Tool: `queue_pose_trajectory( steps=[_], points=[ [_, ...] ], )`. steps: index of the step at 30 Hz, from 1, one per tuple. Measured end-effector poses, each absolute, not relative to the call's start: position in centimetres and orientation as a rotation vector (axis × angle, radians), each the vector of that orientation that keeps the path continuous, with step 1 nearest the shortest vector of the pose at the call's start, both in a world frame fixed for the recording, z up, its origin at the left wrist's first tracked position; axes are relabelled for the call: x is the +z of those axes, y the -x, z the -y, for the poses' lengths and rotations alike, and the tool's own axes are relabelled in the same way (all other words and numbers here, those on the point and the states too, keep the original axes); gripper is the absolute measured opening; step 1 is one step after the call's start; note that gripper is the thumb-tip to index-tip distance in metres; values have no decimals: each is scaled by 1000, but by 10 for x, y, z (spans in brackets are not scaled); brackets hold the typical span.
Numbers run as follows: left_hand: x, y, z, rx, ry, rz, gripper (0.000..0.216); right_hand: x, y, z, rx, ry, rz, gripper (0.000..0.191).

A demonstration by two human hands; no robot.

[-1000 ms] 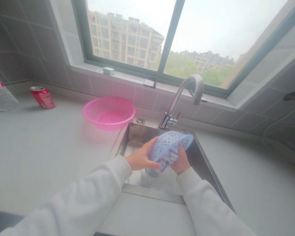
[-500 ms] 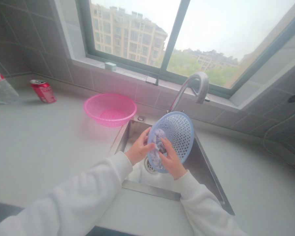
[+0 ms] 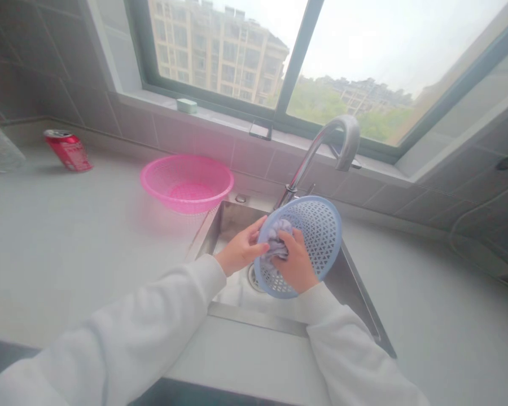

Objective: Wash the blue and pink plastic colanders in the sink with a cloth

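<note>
Wiping step: the inside of the blue basket appears to be rubbed with a bunched, pale cloth; the work is judged to be under way, though how much of the mesh is done cannot be told.
Blue basket: it is held tilted above the sink, its open mouth turned toward the viewer, with the drain partly seen past its lower left edge.
Left grip: the basket's left rim is held narrowly by the left hand, the thumb laid on the inner side by the cloth, the fingers partly hidden.
Right grip: the cloth is held inside the basket by the right hand, the fingers curled over it, with little opening left.
Next mesh patch: a firm hold on the rim would be called for, along with a slight turn of the basket, so that the right-hand mesh can be reached.
Pink basket: it is set on the table left of the sink, touched by neither hand.
</note>
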State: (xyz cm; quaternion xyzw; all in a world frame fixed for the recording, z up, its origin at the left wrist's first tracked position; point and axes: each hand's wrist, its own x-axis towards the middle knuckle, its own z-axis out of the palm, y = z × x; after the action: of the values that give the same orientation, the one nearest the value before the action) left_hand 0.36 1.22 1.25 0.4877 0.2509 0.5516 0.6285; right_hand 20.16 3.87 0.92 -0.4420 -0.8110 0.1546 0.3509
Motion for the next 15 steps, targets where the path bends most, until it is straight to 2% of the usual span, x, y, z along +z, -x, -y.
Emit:
queue_pose_trajectory(
  steps=[7, 10, 15],
  points=[
    [11, 9, -12, 1223, -1226, -622, 120, 10, -240, -73, 99, 1372, 1640, 45],
    [7, 3, -9, 1130, -1368, -740, 120, 10, -235, -70, 90, 1346, 1601, 44],
    [6, -8, -3, 1101, -1376, -817, 127, 12, -203, -46, 228, 1184, 1809, 27]
  ],
)
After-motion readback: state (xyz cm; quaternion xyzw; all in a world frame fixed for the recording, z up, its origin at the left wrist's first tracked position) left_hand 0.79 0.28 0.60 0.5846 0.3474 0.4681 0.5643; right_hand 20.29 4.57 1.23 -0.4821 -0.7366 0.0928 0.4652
